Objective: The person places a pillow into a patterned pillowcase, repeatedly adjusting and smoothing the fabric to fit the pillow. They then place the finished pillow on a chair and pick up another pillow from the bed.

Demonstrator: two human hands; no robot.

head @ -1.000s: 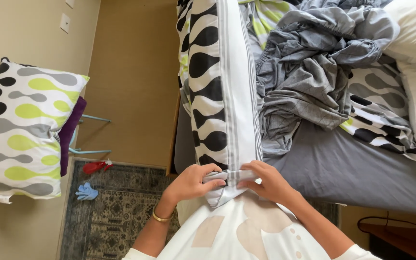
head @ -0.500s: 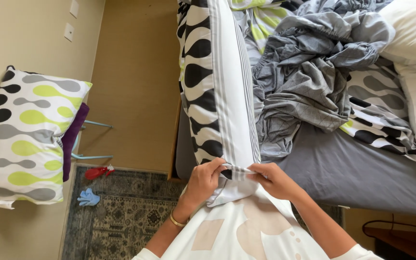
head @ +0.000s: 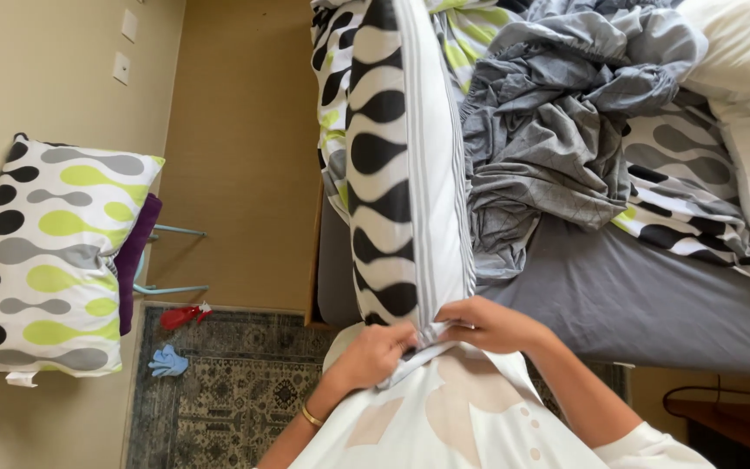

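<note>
Black-blotched pillow (head: 397, 182) end, seemingly pinched by left hand (head: 379, 354) and right hand (head: 488, 323).

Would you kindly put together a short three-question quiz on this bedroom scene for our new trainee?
1. True or false: both hands grip the open end of the patterned pillow.
2. Where does the crumpled grey sheet lie? A) on the rug B) on the bed C) on a chair
3. What does the left hand wear at the wrist?

Key: 1 true; the right hand pinches the same end. 2 B. 3 A gold bracelet.
</note>
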